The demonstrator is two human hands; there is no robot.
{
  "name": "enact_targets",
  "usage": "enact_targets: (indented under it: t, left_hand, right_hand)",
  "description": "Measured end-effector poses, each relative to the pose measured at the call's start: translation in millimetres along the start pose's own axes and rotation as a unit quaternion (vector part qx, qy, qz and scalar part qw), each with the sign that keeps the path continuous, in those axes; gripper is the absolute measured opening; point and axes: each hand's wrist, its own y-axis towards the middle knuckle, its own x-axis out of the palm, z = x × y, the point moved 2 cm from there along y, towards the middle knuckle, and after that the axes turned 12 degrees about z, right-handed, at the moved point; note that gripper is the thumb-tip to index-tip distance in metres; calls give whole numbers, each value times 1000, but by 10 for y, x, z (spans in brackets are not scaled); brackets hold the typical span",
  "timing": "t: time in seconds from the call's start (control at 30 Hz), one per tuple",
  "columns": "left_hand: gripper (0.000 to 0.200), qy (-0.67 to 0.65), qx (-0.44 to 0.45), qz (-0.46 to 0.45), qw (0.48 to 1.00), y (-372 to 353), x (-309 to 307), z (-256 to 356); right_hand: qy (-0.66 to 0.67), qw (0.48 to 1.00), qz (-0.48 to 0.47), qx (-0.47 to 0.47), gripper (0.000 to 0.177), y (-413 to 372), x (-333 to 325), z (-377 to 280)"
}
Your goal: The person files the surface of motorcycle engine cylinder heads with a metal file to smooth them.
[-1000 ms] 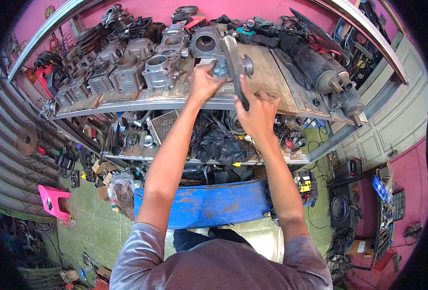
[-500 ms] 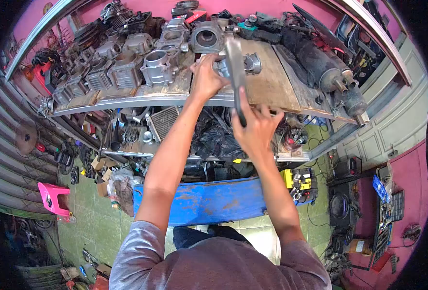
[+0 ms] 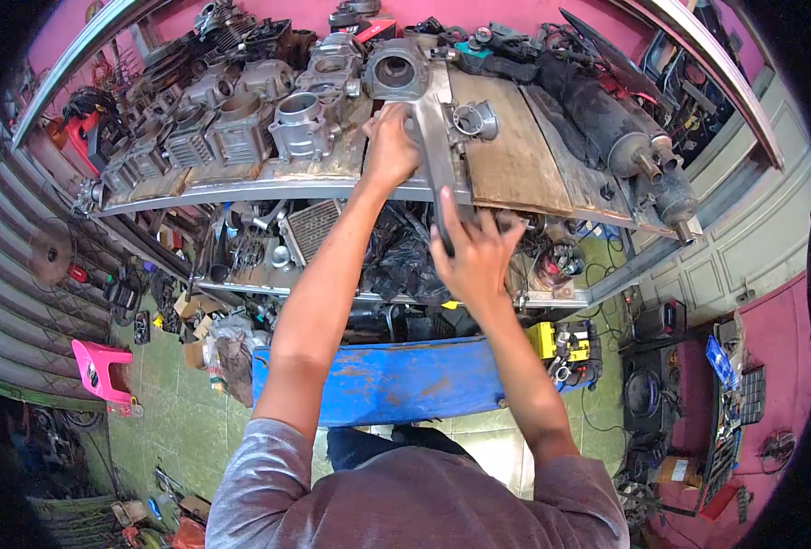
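Head view shows you a flat metal bar [image 3: 433, 142], long and narrow, over the front edge of the bench [image 3: 277, 190]; its upper stretch is pale, silvery grey and smeared by blur, its lower end near-black. It slants, the pale end farther from you and a little to the left, the dark end nearer you, just past the bench's metal rim.

Your right hand [image 3: 479, 261] has its grip on that dark end, pinching it between thumb and forefinger; the forefinger lies straight along the bar, while the other fingers are spread off to the right. Your left hand [image 3: 392, 156] is beside the pale end, its fingers bent and partly hidden; you can't tell from here what its grip closes on, or how tightly.

Just right of the bar sits a grey metal part with a round mouth [image 3: 481, 120], near a bare wooden board [image 3: 515, 165]; beyond the bar's far end is a dull grey housing [image 3: 396, 71] with a dark round opening; to the left stands a bright cylinder block [image 3: 300, 123], its bore facing up.
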Motion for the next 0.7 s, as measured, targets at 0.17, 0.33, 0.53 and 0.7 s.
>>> enact_targets:
  t: [0.17, 0.33, 0.53, 0.7]
  left_hand:
    - [52, -8, 1, -6, 1000, -26, -19, 16]
    - [67, -2, 13, -9, 1000, -2, -24, 42]
    - [70, 2, 17, -5, 1000, -9, 0, 20]
    - [71, 32, 28, -19, 999, 15, -28, 24]
  right_hand:
    - [30, 999, 33, 23, 62, 56, -11, 49]
    - [7, 998, 52, 29, 61, 22, -69, 107]
    - [-13, 995, -15, 97, 61, 365, -126, 168]
    - [18, 996, -14, 87, 62, 19, -236, 113]
